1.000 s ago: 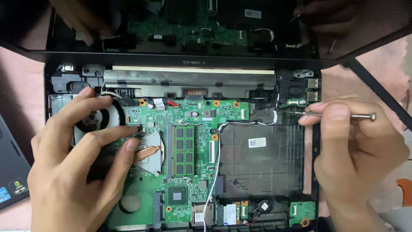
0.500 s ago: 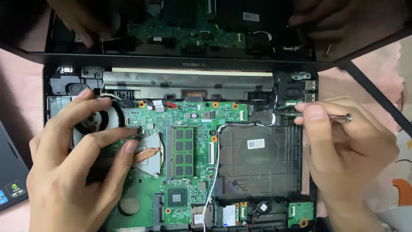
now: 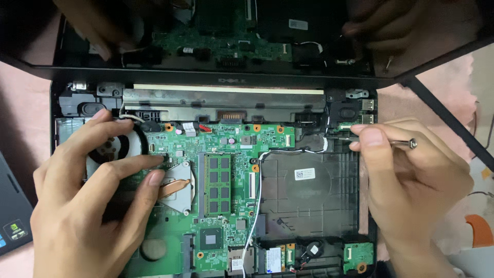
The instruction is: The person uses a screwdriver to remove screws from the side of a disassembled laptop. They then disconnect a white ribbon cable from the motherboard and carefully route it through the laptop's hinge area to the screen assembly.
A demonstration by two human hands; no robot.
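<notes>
So here's an opened-up laptop [image 3: 216, 103] lying on a pink cloth [image 3: 25, 118], bottom cover off, all the guts showing. The green motherboard [image 3: 226, 170] fills the left and middle of the case, with the memory stick [image 3: 218, 184] standing upright in the middle and a copper heat pipe [image 3: 172, 188] running off toward the round cooling fan [image 3: 110, 146] at the upper left.

The left hand [image 3: 87, 206] is spread flat over the fan and heatsink area, fingers [image 3: 154, 160] open and pressing on the board right next to the fan, not gripping anything.

The right hand [image 3: 411, 180] is over at the right edge of the case, fingers closed in a pinch around a thin metal screwdriver [image 3: 399, 142]. Its tip points left, in near the port block at the upper right corner, just beside the black-and-white cable [image 3: 288, 152] that loops across the board. Can't tell if the tip is actually touching a screw, the thumb hides it.

The empty black drive bay [image 3: 309, 190] sits between both hands. A second dark laptop corner [image 3: 13, 216] pokes in at the left edge. The glossy screen at the top mirrors everything.
</notes>
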